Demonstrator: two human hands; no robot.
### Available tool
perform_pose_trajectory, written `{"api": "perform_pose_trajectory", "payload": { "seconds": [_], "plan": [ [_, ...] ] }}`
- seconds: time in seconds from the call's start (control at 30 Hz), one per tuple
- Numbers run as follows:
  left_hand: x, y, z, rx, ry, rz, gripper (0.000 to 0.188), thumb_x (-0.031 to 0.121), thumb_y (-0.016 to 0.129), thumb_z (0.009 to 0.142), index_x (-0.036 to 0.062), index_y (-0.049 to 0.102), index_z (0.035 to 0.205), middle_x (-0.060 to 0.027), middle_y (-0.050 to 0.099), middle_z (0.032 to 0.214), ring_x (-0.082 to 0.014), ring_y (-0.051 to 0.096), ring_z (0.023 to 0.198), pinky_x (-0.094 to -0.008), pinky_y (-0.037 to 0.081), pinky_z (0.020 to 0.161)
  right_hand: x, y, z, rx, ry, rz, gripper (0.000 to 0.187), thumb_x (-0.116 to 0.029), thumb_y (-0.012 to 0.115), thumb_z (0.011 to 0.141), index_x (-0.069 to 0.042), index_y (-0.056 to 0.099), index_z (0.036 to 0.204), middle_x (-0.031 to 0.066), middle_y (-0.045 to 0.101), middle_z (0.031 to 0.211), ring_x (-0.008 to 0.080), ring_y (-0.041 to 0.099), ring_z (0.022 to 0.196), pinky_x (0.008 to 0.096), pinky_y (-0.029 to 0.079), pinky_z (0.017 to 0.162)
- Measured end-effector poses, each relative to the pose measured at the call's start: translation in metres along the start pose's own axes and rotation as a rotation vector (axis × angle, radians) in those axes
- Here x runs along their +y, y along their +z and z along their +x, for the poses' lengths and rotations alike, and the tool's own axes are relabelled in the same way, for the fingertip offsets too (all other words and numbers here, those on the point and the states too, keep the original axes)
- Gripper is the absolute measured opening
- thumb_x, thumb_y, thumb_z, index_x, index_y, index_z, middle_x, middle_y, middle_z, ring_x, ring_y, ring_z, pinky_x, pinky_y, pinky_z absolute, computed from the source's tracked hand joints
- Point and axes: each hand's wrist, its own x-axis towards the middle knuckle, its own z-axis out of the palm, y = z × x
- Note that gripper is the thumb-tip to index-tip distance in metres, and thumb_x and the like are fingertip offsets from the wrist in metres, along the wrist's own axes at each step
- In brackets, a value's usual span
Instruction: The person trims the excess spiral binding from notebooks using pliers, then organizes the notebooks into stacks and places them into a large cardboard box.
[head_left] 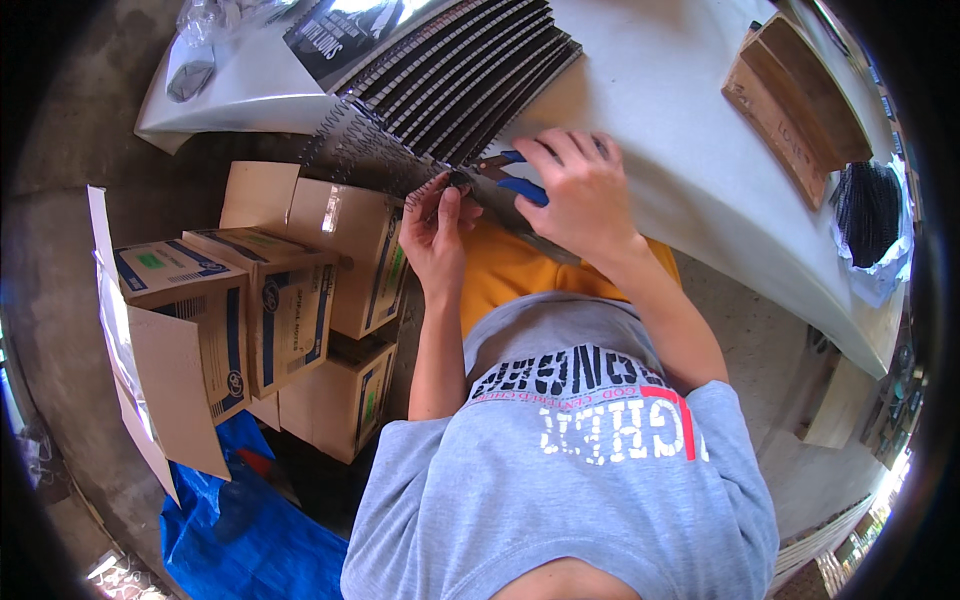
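My left hand (436, 235) is closed, thumb and fingers pinching the end of a black spiral binding coil (415, 198) just off the table's near edge. In my right hand (588, 195) are blue-handled pliers (523, 190), their jaws pointing left, close to the left fingertips. Whether the jaws touch the coil I cannot tell. Beyond both hands, a row of dark spiral-bound notebooks (455, 80) lies overlapped on the table, and several loose coil ends (345, 140) stick out past its edge.
Cardboard cartons (292, 310) are stacked on the floor to the left, above a blue tarp (250, 530). The pale table (660, 130) carries a wooden box (790, 120) and a bag of black coils (868, 215) at right. Clear plastic (190, 75) lies at far left.
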Motion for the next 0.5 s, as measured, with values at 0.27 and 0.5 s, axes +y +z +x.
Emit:
{"api": "perform_pose_trajectory", "payload": {
  "seconds": [0.27,0.5],
  "plan": [
    [0.001,-0.001,-0.001,0.008,0.004,0.020,0.029,0.019,0.060,0.089,-0.0017,0.058,0.108,-0.0117,0.065,0.090,-0.0140,0.063,0.064,-0.0213,0.046,0.055,-0.006,0.005,0.002,-0.114,-0.021,-0.030,0.034,-0.028,0.074,0.064,-0.014,0.062,0.092,0.0020,0.058,0.088,0.0202,0.057,0.090,0.0390,0.043,0.079],
    [-0.001,0.000,-0.001,0.039,-0.064,-0.153,0.023,0.019,0.057,0.090,-0.0006,0.059,0.103,-0.0116,0.064,0.090,-0.0150,0.064,0.071,-0.0232,0.051,0.062,0.002,0.005,0.004,-0.305,0.125,0.169,0.024,-0.026,0.069,0.068,-0.014,0.063,0.089,0.0059,0.060,0.085,0.0229,0.060,0.083,0.0363,0.048,0.073]
  ]
}}
